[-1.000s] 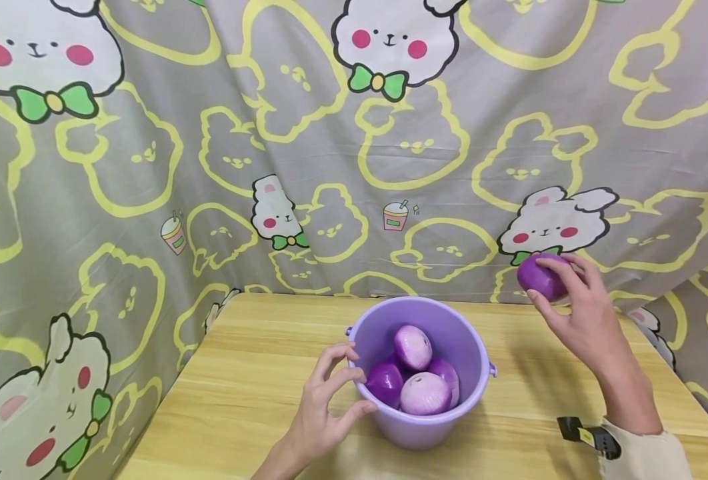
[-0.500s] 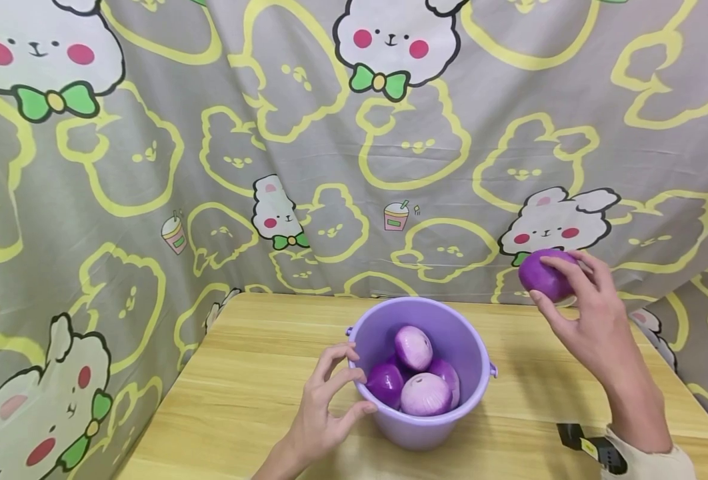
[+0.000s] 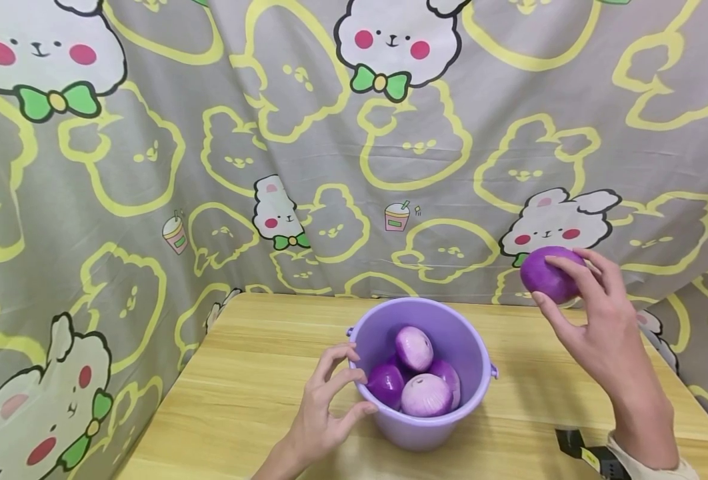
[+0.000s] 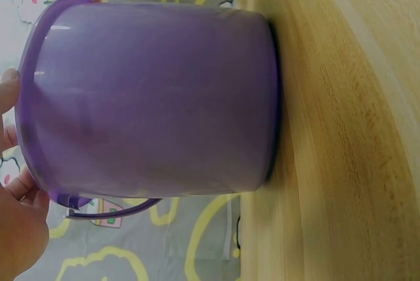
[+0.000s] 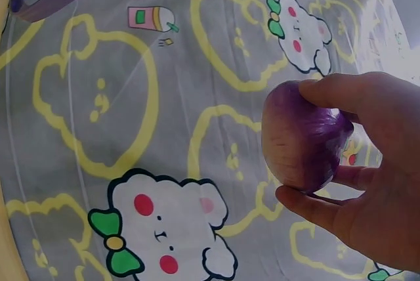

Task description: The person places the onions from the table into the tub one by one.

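Observation:
In the head view, my right hand (image 3: pixel 609 327) holds a purple onion (image 3: pixel 546 277) up in the air, right of the bucket and higher than its rim. Thumb and fingers pinch the onion's sides, as the right wrist view shows too. A lilac plastic bucket (image 3: pixel 429 437) stands upright on the table. Several onions lie inside it, among them a pale, white-streaked onion (image 3: pixel 426 395) and a dark purple onion (image 3: pixel 385 385). My left hand (image 3: pixel 324 407) grips the bucket's left rim with bent fingers and thumb. From the left wrist, the bucket wall (image 4: pixel 157 97) hides its contents.
The bucket stands on a light wooden table (image 3: pixel 240 380). Behind and beside it hangs a grey curtain (image 3: pixel 306 153) printed with rabbits and yellow outlines. A black strap (image 3: pixel 594 457) sits near my right sleeve. The bucket's handle (image 4: pixel 115 214) hangs down its side.
My right hand has moved slightly right and up, closer to the camera, with the onion in it. The left hand and the bucket have stayed in place.

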Motion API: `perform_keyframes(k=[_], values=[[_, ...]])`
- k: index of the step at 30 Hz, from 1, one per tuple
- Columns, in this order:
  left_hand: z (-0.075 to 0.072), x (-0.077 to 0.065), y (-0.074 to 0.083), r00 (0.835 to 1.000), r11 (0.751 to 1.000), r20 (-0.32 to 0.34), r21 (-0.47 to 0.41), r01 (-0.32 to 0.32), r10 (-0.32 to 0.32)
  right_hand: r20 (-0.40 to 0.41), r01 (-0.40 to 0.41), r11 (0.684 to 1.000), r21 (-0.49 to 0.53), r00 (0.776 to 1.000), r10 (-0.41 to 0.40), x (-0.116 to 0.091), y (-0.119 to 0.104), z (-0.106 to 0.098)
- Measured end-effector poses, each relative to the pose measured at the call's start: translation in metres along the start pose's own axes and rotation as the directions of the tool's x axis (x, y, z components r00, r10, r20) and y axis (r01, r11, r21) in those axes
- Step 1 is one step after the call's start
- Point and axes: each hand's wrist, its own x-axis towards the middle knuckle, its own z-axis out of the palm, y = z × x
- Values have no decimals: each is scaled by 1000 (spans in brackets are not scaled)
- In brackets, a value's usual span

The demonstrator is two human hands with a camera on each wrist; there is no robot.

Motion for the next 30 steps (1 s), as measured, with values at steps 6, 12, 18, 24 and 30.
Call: perform_keyframes(k=[6, 12, 18, 24, 30], values=[[0, 0, 1, 1000, 1000, -6, 0, -7, 7, -14, 7, 1000, 6, 1000, -7, -1, -9, -5], [0, 0, 2, 1000, 1000, -9, -4, -9, 9, -35, 31, 999, 6, 999, -31, -3, -18, -8], [2, 1, 2, 1000, 1000, -6, -8, -4, 4, -66, 63, 998, 8, 996, -62, -4, -25, -10], [2, 0, 1, 1000, 1000, 0, -1, 2, -2, -44, 58, 998, 18, 997, -57, -5, -29, -12], [1, -1, 0, 1000, 1000, -4, 2, 7, -7, -34, 67, 996, 58, 997, -65, -5, -33, -12]])
